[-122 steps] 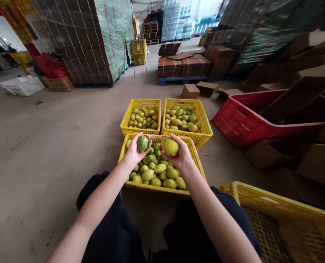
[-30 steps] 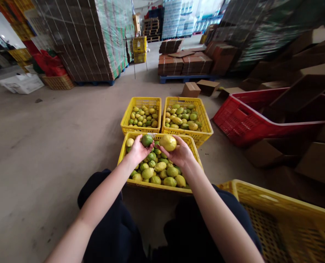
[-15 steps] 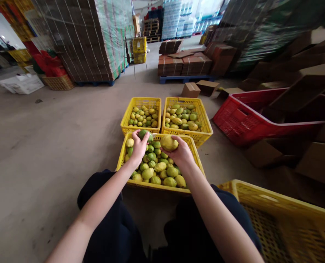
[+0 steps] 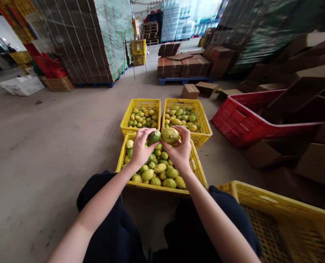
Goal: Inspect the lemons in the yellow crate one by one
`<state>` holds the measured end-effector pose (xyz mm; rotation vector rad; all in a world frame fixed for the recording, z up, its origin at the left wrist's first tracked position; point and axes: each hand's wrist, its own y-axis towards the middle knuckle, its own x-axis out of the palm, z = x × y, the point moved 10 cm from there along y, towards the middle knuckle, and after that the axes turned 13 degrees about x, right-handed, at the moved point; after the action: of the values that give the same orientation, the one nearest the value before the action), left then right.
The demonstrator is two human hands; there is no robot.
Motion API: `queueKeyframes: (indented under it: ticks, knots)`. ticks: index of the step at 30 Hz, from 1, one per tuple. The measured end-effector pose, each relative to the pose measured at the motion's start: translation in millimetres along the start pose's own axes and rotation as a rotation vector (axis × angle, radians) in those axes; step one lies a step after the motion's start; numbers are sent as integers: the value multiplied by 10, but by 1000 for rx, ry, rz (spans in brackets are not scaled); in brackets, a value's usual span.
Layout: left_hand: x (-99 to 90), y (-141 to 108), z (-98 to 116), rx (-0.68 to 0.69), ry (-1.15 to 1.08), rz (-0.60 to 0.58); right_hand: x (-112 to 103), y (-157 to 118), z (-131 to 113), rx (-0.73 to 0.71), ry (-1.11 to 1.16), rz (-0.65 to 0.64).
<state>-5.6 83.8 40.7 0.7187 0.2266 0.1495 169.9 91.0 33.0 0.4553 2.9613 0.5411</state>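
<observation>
My left hand (image 4: pixel 142 146) is closed around a small dark-green lemon (image 4: pixel 154 136), thumb below and fingers above. In my right hand (image 4: pixel 182 149) is a larger yellow-green lemon (image 4: pixel 170 135), gripped from its right side. The two fruits are side by side, almost end to end, over the far part of the near yellow crate (image 4: pixel 159 187). Green and yellow lemons (image 4: pixel 160 168) fill that crate in a loose heap. My hands and forearms cover part of the heap.
Behind it stand a left yellow crate (image 4: pixel 122 122) and a right yellow crate (image 4: pixel 207 126), both holding more fruit. A red crate (image 4: pixel 233 113) with cardboard is at right. Another yellow crate (image 4: pixel 271 199) sits by my right leg. Flattened boxes (image 4: pixel 196 67) lie on a pallet ahead.
Both hands have come closer together, bringing the green lemon to the right until it is beside the yellow-green one. The yellow-green lemon has been raised slightly and turned.
</observation>
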Motion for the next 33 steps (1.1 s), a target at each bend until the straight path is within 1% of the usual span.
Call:
queueKeyframes:
  ticks: [2,5,8,11,13,15,19,22,25,27,29,31,33]
  knots:
    - [1,3,-4,-14,-6,1,-9,-20,-57,-69,-62,12]
    - [-12,-4,-36,-40,-1,13,66,-82,-199,-257,-265,-25]
    - [-14,-10,-36,-2,41,-4,147,-158,-273,-423,-434,-55]
    - [-12,-16,-36,47,99,-33,192,-221,-290,-526,-544,-46]
    - [-23,-14,-45,54,117,-34,246,-254,-276,-560,-613,-68]
    - [-58,-5,-60,31,108,-6,309,-277,-251,-571,-677,-109]
    - [-156,12,-94,-54,65,95,387,-316,-230,-588,-742,-174]
    - [-211,0,-176,-140,-11,175,418,-331,-216,-587,-745,-209]
    - [-223,-56,-351,-268,-190,266,412,-292,-197,-515,-675,-225]
    - [-188,-97,-475,-356,-327,303,316,-202,-191,-396,-528,-181]
    - [-139,-117,-564,-424,-457,318,123,-56,-124,-184,-279,-98]
    - [-94,-125,-621,-487,-576,329,-67,77,59,104,49,-35]
    - [-34,-138,-654,-563,-696,331,-125,132,265,394,389,-36]
